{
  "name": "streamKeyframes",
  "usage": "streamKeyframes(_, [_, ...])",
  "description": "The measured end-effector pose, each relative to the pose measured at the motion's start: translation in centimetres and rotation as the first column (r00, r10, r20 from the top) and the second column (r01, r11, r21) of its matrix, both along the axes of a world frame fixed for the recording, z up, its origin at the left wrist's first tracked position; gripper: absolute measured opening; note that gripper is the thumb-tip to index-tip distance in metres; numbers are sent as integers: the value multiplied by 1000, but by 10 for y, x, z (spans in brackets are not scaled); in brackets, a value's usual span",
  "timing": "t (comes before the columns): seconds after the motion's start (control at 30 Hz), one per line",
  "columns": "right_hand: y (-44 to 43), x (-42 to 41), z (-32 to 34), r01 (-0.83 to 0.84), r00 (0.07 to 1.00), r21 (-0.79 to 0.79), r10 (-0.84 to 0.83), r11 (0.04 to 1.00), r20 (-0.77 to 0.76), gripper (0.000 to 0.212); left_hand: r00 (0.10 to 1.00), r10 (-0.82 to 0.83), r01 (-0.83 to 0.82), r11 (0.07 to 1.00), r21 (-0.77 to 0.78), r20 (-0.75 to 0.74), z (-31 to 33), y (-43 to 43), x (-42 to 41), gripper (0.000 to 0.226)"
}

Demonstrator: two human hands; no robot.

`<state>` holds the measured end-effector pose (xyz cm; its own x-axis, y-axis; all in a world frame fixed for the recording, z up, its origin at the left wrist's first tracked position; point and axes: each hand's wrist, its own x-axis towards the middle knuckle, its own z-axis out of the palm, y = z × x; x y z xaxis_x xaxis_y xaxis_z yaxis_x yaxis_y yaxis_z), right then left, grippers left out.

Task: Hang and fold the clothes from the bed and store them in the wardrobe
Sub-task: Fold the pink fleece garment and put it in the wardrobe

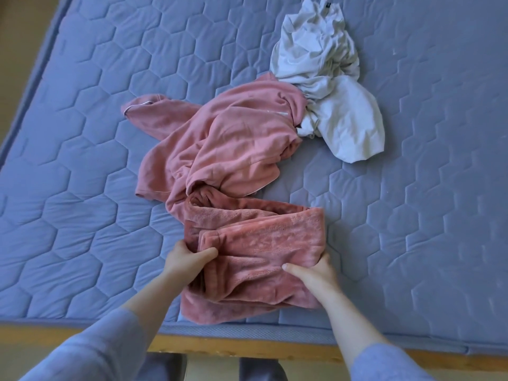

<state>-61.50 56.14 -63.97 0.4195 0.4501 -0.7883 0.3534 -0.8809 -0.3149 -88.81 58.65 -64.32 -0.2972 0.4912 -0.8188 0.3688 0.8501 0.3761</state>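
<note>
On the far left, past the edge of the bed, there's a strip of tan floor [24,37], and that's about all of the room you get. Everything else is the mattress [82,160]: bare, bluish-purple, quilted in a big honeycomb pattern, with a raised border running along its left side. Along the near edge a wooden frame [220,345] sticks out below it, light brown.

Moving in, the left hand [187,259] comes out of a grey-blue sleeve [90,350] and grips the left edge of a fleecy pink piece [261,243]. Its thumb lies on top and its fingers are tucked down into the fold. That piece sits close to the near edge of the mattress, roughly in the middle, doubled over on itself with some wrinkles at the bottom.

Just behind it, touching its far side, is a thinner pink top [220,138], all crumpled, with one sleeve flopped out to the left.

The right hand [313,273] holds the right side of the fleecy piece the same way, thumb across the top pointing inward and fingers curled round the edge.

Further back and to the right, a white garment [324,78] lies bunched up, its lower part butting against the pink top. To the right of that it's just more quilted mattress.
</note>
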Motion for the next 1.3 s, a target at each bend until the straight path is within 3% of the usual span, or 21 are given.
streamKeyframes(0.1, [1, 1, 9, 10, 1000, 85, -13, 996, 27, 78, 1000, 5, -6, 999, 47, 10, 19, 0, 4, 66])
streamKeyframes(0.3, [6, 17, 59, -5, 1000, 180, 2, 984, 19, 71, 1000, 20, -22, 983, 182, 13, 78, 4, 17, 63])
streamKeyframes(0.67, [10, 39, 228, 69, 992, 457, -109, 887, 63, 60, 994, -99, 69, 882, 467, 41, 244, 35, 35, 52])
streamKeyframes(0.93, [-1, 53, 373, 182, 940, 697, -331, 694, 83, 61, 937, -340, 201, 712, 672, 80, 393, 87, 63, 48])
streamKeyframes(1.13, [-25, 63, 480, 168, 884, 862, -461, 479, 84, 54, 866, -488, 209, 550, 808, 108, 500, 97, 92, 65])
streamKeyframes(1.3, [-55, 86, 566, 107, 835, 944, -543, 312, 85, 58, 785, -605, 157, 401, 903, 132, 583, 96, 132, 48])
